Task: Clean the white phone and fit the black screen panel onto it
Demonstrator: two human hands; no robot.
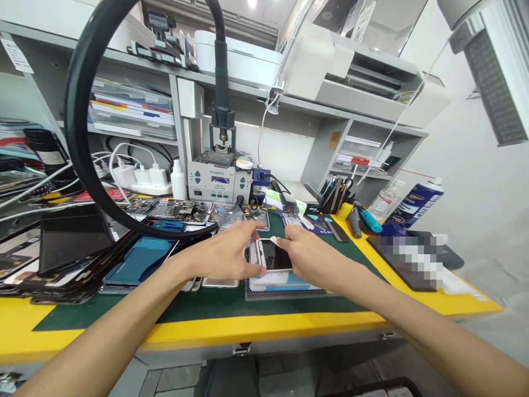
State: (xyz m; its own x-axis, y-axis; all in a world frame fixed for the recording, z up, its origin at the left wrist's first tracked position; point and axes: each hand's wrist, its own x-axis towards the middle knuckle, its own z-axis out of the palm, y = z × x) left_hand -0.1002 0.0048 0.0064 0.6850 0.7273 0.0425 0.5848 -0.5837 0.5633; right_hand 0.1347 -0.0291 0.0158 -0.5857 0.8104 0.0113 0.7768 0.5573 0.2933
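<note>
A small white-framed phone (276,258) with a dark front lies in the middle of the bench, on top of a blue-and-white stack (285,280). My left hand (225,252) grips the phone's left side, its thumb at the near corner and its fingers by the far one. Over the right part of the phone, my right hand (309,253) is closed, knuckles up. A small pale piece (274,240) shows at its thumb tip, too small to name. My right fingers hide the phone's right edge. A grey perforated pad (264,295) lies beneath the stack.
Stacked tablets and phones (74,242) crowd the left, beside a blue phone back (138,259). A black hose (74,110) loops down from a hot-air station (219,182) behind. Tool holders (336,196), a spray can (417,201) and a dark slab (400,264) stand or lie right.
</note>
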